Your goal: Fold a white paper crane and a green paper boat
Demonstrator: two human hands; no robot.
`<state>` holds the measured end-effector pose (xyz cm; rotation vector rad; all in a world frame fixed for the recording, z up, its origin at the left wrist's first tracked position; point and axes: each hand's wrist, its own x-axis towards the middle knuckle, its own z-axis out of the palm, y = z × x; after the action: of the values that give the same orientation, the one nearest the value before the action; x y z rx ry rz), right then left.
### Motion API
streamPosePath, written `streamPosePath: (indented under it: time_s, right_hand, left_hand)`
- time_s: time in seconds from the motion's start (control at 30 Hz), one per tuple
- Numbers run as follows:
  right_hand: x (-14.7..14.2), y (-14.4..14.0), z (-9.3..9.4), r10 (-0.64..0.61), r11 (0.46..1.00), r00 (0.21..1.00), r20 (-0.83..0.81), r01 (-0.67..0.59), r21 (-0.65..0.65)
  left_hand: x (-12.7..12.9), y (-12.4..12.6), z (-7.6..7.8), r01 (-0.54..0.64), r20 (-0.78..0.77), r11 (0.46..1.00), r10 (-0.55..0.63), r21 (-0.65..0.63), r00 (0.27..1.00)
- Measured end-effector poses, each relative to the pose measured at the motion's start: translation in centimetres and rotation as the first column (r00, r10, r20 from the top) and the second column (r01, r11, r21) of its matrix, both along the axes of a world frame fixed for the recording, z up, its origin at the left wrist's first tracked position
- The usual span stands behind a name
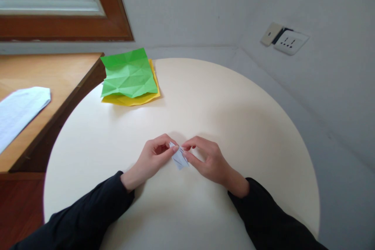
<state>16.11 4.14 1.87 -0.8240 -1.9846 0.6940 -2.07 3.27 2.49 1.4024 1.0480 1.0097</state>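
Note:
A small folded piece of white paper (179,160) is held between both hands, just above the middle of the round table. My left hand (155,154) pinches its upper left part, with the thumb lying on top. From the other side, my right hand (206,158) has thumb and forefinger closed at the paper's upper right edge. Dark crease or edge lines run across the paper's face. The undersides of the fingers and the back of the paper are hidden.
Creased green paper (130,74) lies on yellow paper (129,100) at the table's far left. The round white table (234,97) stands by a wall with a socket (290,42). On a wooden desk (67,70) at left lies a folded white sheet (25,105).

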Motion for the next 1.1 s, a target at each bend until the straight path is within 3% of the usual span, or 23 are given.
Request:
streamPosePath:
  time_s: [0.17, 0.47, 0.7, 0.9, 1.1]
  right_hand:
    - [-0.3, -0.1, -0.3, 0.060, 0.991, 0.998, 0.007, -0.059, -0.122]
    - [-0.4, 0.2, -1.4, -0.056, 0.971, 0.997, -0.045, 0.044, -0.234]
    - [-0.7, 0.4, -1.8, -0.158, 0.979, 0.987, -0.015, 0.154, -0.134]
    - [-1.2, 0.4, -1.8, -0.274, 0.961, 0.962, 0.005, 0.274, 0.047]
    - [-1.6, -0.3, -1.9, -0.184, 0.982, 0.983, 0.016, 0.185, -0.044]
  left_hand:
    - [0.0, 0.0, -0.1, -0.025, 0.030, 0.999, 0.026, -0.032, 0.999]
    - [-0.2, 0.2, -0.5, -0.075, 0.005, 0.997, 0.075, -0.020, 0.997]
    - [-0.1, 0.3, -1.0, -0.084, 0.102, 0.994, 0.091, -0.070, 0.991]
    - [0.0, 0.2, -0.6, -0.044, 0.027, 0.998, 0.045, -0.054, 0.999]
    - [0.1, 0.2, -0.3, -0.039, 0.005, 0.999, 0.039, -0.033, 0.999]
